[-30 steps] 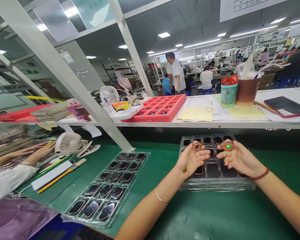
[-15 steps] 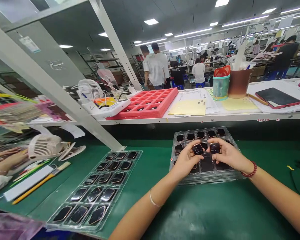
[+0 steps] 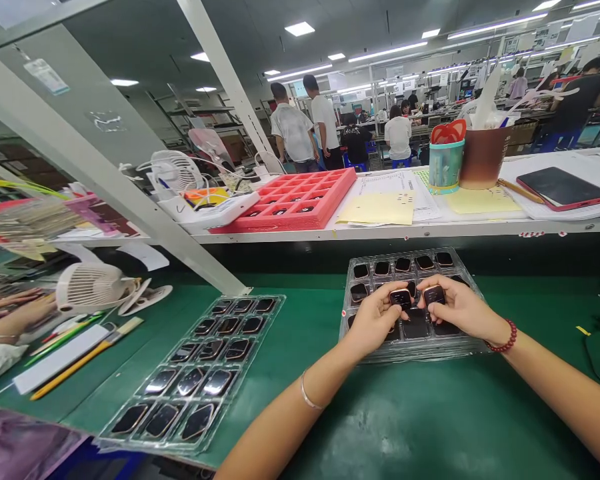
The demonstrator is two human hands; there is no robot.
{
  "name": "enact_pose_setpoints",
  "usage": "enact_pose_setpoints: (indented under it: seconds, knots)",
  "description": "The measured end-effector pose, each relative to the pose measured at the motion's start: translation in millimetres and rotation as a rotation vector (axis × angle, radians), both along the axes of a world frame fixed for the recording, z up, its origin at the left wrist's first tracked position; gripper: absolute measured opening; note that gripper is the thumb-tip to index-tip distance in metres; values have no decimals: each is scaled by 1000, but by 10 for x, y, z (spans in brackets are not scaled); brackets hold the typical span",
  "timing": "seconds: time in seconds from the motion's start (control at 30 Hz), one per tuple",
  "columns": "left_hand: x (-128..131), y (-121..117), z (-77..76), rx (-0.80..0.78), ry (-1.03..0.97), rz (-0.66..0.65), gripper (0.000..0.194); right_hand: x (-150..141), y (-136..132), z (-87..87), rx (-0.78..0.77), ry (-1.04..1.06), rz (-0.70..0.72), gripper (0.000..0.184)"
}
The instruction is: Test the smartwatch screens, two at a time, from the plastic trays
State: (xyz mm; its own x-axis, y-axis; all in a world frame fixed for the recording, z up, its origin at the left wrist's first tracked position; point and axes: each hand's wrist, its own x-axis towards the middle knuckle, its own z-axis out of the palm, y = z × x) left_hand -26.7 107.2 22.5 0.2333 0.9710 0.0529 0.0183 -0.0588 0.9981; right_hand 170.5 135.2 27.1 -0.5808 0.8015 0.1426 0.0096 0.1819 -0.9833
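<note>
My left hand (image 3: 375,320) pinches a small rose-gold watch body (image 3: 400,297) with its dark screen facing up. A second watch body (image 3: 434,295) sits in the fingers of my right hand (image 3: 460,308), screen up too. Both hands hover over a stack of clear plastic trays (image 3: 473,283) whose pockets hold several more watch bodies. The two pieces are side by side, a few centimetres apart. A red bead bracelet is on my right wrist and a thin bangle on my left.
Another clear tray (image 3: 200,363) full of watch bodies lies on the green mat to the left. A small white fan (image 3: 93,287), a brush and a ruler lie further left by a co-worker's hands (image 3: 10,313). A shelf above carries a red tray (image 3: 300,197), papers, cups and a tablet.
Both watch bodies were turned from backs up, one with a green light, to screens up. My hands came down closer to the tray stack.
</note>
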Motion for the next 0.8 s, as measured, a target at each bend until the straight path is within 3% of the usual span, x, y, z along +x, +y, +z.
enact_pose_setpoints:
  seconds: [0.53, 0.8]
  knots:
    - [4, -12, 17, -6, -2, -2, 40, 14, 19, -15, -24, -8, -17, 25]
    - [24, -15, 37, -44, -40, 21, 49, 16, 14, -8, -18, -6, -33, 31]
